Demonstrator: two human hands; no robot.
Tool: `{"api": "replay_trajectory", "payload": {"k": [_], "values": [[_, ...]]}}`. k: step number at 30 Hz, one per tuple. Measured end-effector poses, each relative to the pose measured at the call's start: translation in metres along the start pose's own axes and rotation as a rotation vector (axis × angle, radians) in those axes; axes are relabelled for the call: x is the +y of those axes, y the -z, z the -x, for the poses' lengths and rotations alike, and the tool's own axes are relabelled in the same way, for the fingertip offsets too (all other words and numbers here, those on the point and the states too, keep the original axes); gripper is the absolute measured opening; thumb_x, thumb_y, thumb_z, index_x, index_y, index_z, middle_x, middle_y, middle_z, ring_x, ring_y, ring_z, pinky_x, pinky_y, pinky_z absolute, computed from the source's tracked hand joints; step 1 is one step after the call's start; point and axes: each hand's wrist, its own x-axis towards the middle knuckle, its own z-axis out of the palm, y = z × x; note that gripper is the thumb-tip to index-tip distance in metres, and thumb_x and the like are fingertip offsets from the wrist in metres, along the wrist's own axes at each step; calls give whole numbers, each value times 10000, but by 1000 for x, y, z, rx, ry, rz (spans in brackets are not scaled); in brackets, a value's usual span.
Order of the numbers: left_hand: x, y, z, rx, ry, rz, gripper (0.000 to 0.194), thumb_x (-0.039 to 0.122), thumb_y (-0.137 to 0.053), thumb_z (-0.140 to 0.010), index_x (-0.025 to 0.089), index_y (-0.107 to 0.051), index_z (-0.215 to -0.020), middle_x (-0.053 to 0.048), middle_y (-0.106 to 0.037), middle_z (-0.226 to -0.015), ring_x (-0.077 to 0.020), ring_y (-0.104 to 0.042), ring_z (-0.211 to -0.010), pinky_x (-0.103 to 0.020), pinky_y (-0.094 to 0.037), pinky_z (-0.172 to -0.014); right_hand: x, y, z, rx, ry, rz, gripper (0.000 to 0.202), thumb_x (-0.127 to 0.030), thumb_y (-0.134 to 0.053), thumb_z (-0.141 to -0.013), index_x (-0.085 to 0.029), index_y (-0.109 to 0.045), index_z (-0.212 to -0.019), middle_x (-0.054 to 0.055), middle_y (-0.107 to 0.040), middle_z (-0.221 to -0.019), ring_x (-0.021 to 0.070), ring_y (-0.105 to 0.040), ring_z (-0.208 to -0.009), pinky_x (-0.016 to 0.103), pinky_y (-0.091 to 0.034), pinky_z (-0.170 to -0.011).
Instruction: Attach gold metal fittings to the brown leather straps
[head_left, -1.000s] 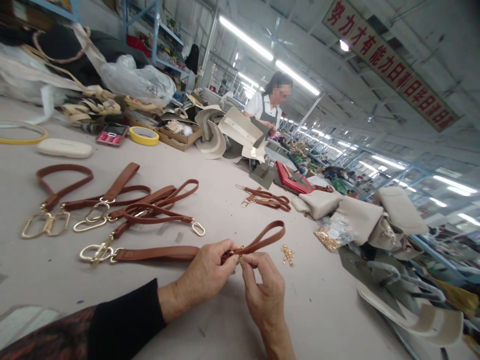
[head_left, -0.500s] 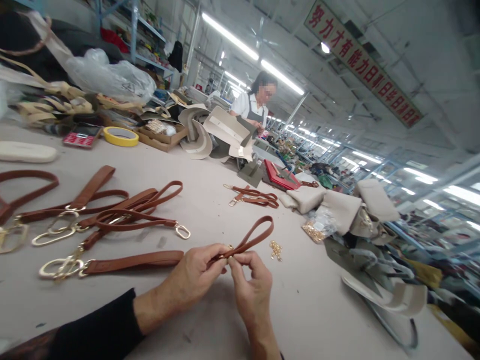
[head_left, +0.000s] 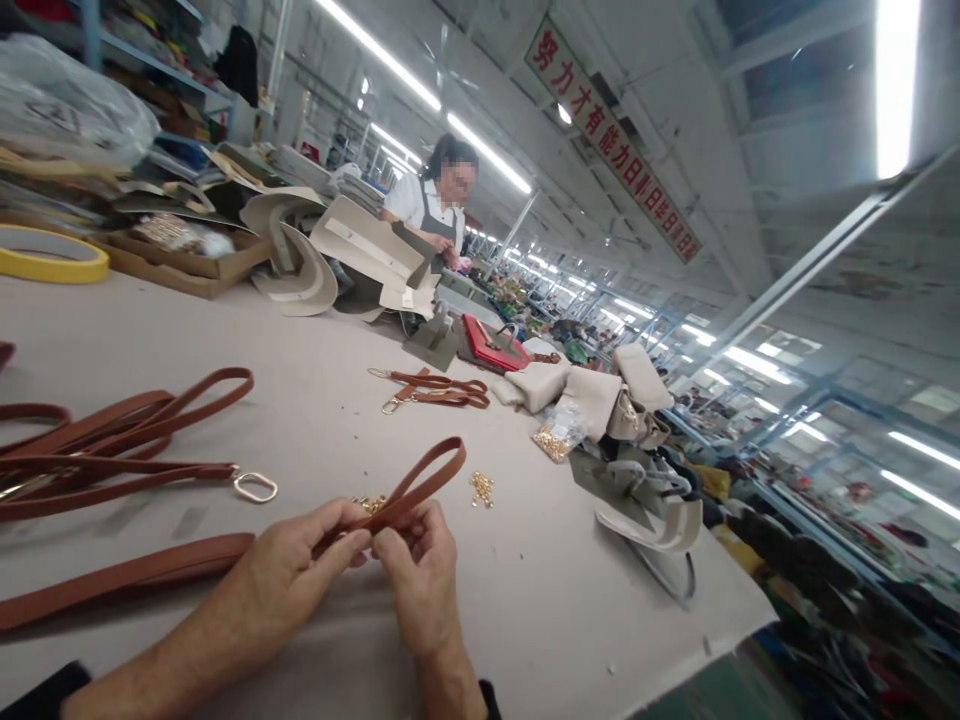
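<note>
A brown leather strap [head_left: 431,478] with a looped end is pinched between both my hands above the table. My left hand [head_left: 304,555] has its thumb and fingers closed on the strap from the left. Close beside it, my right hand [head_left: 424,570] grips the strap too, its fingertips curled behind the thumb. The part between the fingertips is hidden. Small gold metal pieces [head_left: 370,504] lie just behind my left fingertips, and a second little pile of gold pieces [head_left: 481,489] is to the right of the loop.
More brown straps [head_left: 157,425] with gold rings lie at left, and others [head_left: 442,388] farther back. A yellow tape roll [head_left: 52,262] and cardboard box [head_left: 161,268] stand at back left. Beige bag pieces [head_left: 592,395] and a bag of gold hardware [head_left: 556,440] are at right. Another person [head_left: 427,205] stands beyond the table.
The camera view has swung to the right, so things appear farther left. Both my hands still hold the strap; its loop is turned slightly, and gold pieces behind my left fingers now show.
</note>
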Motion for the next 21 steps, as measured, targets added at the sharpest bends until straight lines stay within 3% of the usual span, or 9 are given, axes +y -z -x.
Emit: {"api": "replay_trajectory", "payload": {"k": [3,6,12,17,21], "values": [[6,-3,4,33,-33,-109,217,422,-550,-861,224,-630,-825,-8,-672,-763,-195,-591,-715,-229,-411,-625,0,-3,-2,-143,-44,-41,215,-280,-642,-775,-174,-666,-961,39,-713,-879,193,-662,-807,336,-544,-778],[12,-9,12,76,-53,-129,178,335,-499,-888,211,-610,-825,-21,-677,-806,-187,-593,-744,-236,-403,-638,2,0,1,-170,-68,7,235,-331,-642,-784,-175,-724,-940,63,-738,-930,237,-677,-892,388,-533,-871],[14,-9,16,116,-141,-172,118,186,-494,-855,178,-611,-871,-43,-674,-819,-159,-591,-717,-245,-423,-641,29,19,-1,-55,-211,122,361,-411,-745,-689,-189,-750,-973,102,-737,-1004,290,-671,-975,420,-520,-922],[23,-9,26,0,-229,-139,256,151,-421,-892,177,-607,-1065,-60,-697,-957,-168,-639,-835,-253,-490,-755,30,24,1,71,-188,160,394,-458,-795,-573,-196,-771,-866,104,-748,-938,307,-678,-940,398,-553,-859],[29,-1,44,-96,-215,-307,467,199,-545,-844,163,-471,-1304,-100,-692,-1080,-221,-656,-940,-310,-502,-848,24,37,19,110,-165,107,327,-430,-798,-600,-186,-768,-816,111,-748,-865,268,-693,-795,373,-581,-750]]}}
